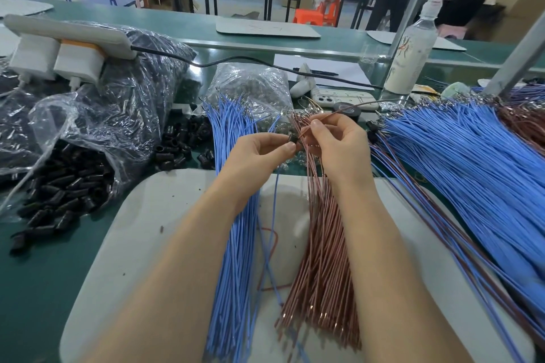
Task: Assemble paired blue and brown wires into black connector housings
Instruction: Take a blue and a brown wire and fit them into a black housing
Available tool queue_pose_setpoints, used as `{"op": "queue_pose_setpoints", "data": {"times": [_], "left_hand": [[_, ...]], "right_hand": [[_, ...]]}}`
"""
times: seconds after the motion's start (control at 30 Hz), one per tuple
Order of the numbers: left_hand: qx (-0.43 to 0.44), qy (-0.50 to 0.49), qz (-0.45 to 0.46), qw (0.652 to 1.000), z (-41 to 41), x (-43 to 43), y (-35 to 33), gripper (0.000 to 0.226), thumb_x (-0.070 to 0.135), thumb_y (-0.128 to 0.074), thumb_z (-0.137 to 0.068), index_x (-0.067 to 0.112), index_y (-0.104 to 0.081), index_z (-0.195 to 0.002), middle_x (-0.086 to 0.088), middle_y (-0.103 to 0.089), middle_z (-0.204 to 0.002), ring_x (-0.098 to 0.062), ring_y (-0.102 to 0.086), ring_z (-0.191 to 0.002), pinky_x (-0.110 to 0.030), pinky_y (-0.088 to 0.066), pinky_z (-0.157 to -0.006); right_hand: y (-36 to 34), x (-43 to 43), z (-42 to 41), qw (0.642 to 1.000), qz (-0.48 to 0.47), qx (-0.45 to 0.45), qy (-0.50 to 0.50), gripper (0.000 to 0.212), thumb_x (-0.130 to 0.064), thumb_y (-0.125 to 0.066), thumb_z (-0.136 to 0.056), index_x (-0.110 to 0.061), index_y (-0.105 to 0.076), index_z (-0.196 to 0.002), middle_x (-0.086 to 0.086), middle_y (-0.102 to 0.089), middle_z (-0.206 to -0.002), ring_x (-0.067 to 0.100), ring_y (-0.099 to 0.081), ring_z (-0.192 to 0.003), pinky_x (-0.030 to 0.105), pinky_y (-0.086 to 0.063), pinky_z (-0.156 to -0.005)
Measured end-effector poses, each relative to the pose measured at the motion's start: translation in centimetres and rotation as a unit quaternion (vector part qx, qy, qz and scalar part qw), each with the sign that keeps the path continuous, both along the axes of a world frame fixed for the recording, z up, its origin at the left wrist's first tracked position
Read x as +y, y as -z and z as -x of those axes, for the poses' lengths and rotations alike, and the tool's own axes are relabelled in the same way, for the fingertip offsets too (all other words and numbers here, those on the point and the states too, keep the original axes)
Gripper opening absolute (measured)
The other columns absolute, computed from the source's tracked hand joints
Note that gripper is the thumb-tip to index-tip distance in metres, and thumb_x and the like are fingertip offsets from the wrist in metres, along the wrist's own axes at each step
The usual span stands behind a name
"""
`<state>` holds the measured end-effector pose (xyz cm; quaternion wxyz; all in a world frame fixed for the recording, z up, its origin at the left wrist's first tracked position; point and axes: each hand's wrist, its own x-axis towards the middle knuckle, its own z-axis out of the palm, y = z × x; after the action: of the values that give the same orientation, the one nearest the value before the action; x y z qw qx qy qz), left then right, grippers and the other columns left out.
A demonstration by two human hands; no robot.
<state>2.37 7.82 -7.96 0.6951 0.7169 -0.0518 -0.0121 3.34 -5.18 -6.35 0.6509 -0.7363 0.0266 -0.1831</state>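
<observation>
While the left hand (259,153) pinches a black connector housing (292,138) between thumb and curled fingers, the right hand (336,144) has thumb and forefinger clamped on a single brown wire (354,109). The wire's near end meets the housing, and its far end arcs off to the right. The fingers hide the joint itself.

Both hands hover above a grey mat (147,230), between a blue wire bundle (233,215) on the left and a brown wire bundle (321,244) under the right wrist. The hands cover part of the brown bundle's far end.

Loose black housings (182,141) lie just left of the blue bundle, and a torn clear bag (70,180) spills more of them. A crinkled bag (250,85) sits behind the blue tips. A large fan of blue wires (472,171) spreads on the right. A phone (339,97), a black tape roll (349,110) and a plastic bottle (413,47) stand beyond the hands.
</observation>
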Motion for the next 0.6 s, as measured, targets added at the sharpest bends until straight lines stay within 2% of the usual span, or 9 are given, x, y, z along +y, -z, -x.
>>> {"op": "queue_pose_setpoints", "data": {"times": [0.1, 0.17, 0.23, 0.3, 0.37, 0.43, 0.6], "left_hand": [[-0.002, -0.002, 0.002, 1.0, 0.06, 0.03, -0.14, 0.006, 0.018, -0.065, -0.088, 0.022, -0.066, -0.092, 0.004, -0.073, -0.088, -0.003, -0.066, -0.081, -0.026, -0.049, -0.082], [0.001, -0.004, -0.001, 1.0, 0.14, 0.08, -0.21, 0.007, 0.018, -0.066, -0.088, 0.025, -0.065, -0.09, 0.001, -0.073, -0.093, -0.009, -0.065, -0.088, -0.031, -0.049, -0.085], [-0.004, -0.009, -0.015, 1.0, 0.21, 0.18, -0.22, 0.007, 0.02, -0.066, -0.087, 0.026, -0.064, -0.09, -0.002, -0.071, -0.097, -0.014, -0.065, -0.092, -0.029, -0.05, -0.084], [-0.023, -0.015, -0.044, 0.999, 0.2, 0.25, -0.14, 0.008, 0.021, -0.066, -0.087, 0.028, -0.064, -0.09, 0.0, -0.069, -0.095, -0.009, -0.064, -0.087, -0.023, -0.05, -0.08], [-0.049, -0.021, -0.08, 0.995, 0.17, 0.18, -0.08, 0.009, 0.02, -0.066, -0.088, 0.029, -0.064, -0.088, 0.003, -0.066, -0.089, -0.005, -0.061, -0.079, -0.019, -0.049, -0.078], [-0.076, -0.031, -0.121, 0.989, 0.09, 0.01, 0.03, 0.011, 0.018, -0.065, -0.088, 0.028, -0.062, -0.088, 0.004, -0.065, -0.085, -0.008, -0.06, -0.08, -0.02, -0.048, -0.079], [-0.133, -0.053, -0.199, 0.97, 0.09, -0.36, 0.11, 0.012, 0.017, -0.065, -0.088, 0.028, -0.062, -0.091, 0.01, -0.064, -0.083, -0.006, -0.06, -0.083, -0.015, -0.047, -0.075]], "right_hand": [[0.04, -0.09, -0.12, 1.0, -0.009, -0.003, 0.016, 0.017, -0.009, -0.056, -0.093, -0.02, -0.061, -0.081, 0.001, -0.067, -0.077, 0.013, -0.064, -0.073, 0.034, -0.055, -0.075], [0.02, -0.26, -0.17, 0.999, -0.026, -0.006, 0.031, 0.017, -0.008, -0.056, -0.093, -0.019, -0.061, -0.081, 0.0, -0.067, -0.076, 0.01, -0.063, -0.071, 0.03, -0.054, -0.071], [-0.07, -0.44, -0.17, 0.998, -0.048, -0.006, 0.038, 0.017, -0.009, -0.056, -0.094, -0.019, -0.06, -0.08, 0.0, -0.067, -0.076, 0.008, -0.062, -0.069, 0.026, -0.053, -0.067], [-0.14, -0.52, -0.12, 0.998, -0.058, -0.008, 0.039, 0.017, -0.009, -0.055, -0.094, -0.019, -0.06, -0.08, -0.001, -0.066, -0.074, 0.007, -0.061, -0.066, 0.024, -0.052, -0.065], [-0.24, -0.51, -0.06, 0.997, -0.061, -0.012, 0.039, 0.016, -0.01, -0.056, -0.094, -0.019, -0.061, -0.081, -0.002, -0.066, -0.074, 0.006, -0.061, -0.066, 0.022, -0.052, -0.064], [-0.3, -0.47, -0.03, 0.997, -0.063, -0.018, 0.036, 0.016, -0.01, -0.057, -0.093, -0.02, -0.062, -0.081, -0.004, -0.065, -0.072, 0.004, -0.061, -0.064, 0.022, -0.051, -0.063], [-0.33, -0.3, 0.06, 0.999, -0.016, -0.027, 0.02, 0.018, -0.009, -0.058, -0.092, -0.021, -0.063, -0.079, -0.004, -0.066, -0.07, 0.008, -0.062, -0.067, 0.031, -0.053, -0.073]]}}
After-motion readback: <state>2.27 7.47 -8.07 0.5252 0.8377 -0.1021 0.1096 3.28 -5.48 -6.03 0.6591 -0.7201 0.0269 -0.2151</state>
